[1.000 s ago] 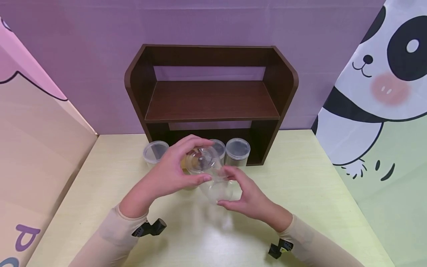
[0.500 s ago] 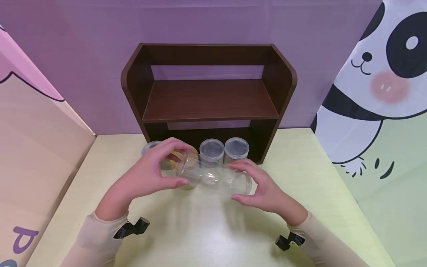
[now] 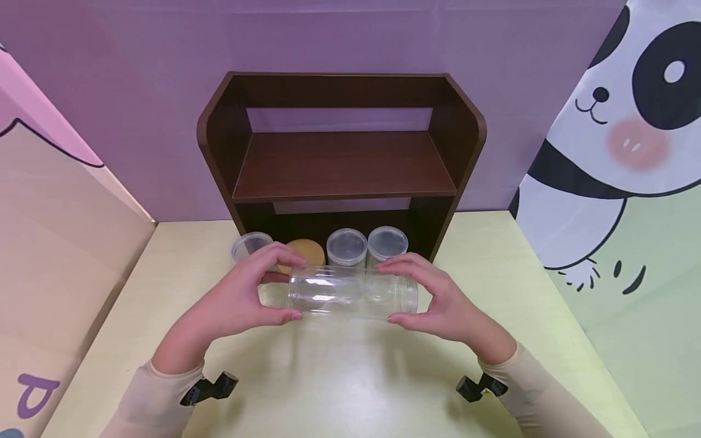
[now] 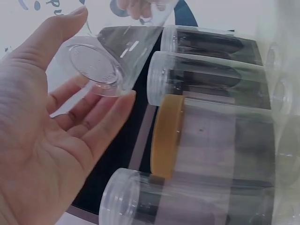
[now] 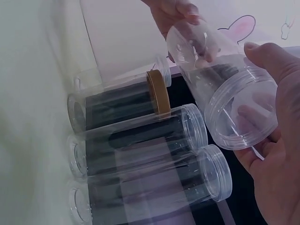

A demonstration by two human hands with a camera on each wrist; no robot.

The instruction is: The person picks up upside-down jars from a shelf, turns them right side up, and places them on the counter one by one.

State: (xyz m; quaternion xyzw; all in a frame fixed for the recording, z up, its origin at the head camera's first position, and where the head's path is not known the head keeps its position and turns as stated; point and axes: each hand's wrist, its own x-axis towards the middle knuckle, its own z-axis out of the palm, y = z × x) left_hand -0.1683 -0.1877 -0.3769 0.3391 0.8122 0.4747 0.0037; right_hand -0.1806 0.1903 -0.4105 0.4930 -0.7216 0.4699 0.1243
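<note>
A clear plastic jar [image 3: 350, 295] lies on its side in the air between both hands, close over the table. My left hand [image 3: 241, 298] grips its base end, thumb below and fingers above; the round base [image 4: 96, 63] faces the palm in the left wrist view. At the other end my right hand [image 3: 443, 301] holds the jar around its ringed, clear end [image 5: 241, 110]. Just behind stands a row of similar upright jars: one with a tan lid [image 3: 308, 250], and clear-lidded jars [image 3: 347, 245] on either side of it. The left hand partly covers the leftmost jar [image 3: 249, 244].
A dark brown two-tier shelf [image 3: 345, 164] stands against the purple backdrop, directly behind the jars. The pale tabletop [image 3: 339, 383] extends in front and to both sides. Printed panels [image 3: 619, 231] flank the table.
The jar has turned from tilted to level, lying crosswise. My left hand has moved left and my right hand right, so the row of jars shows more.
</note>
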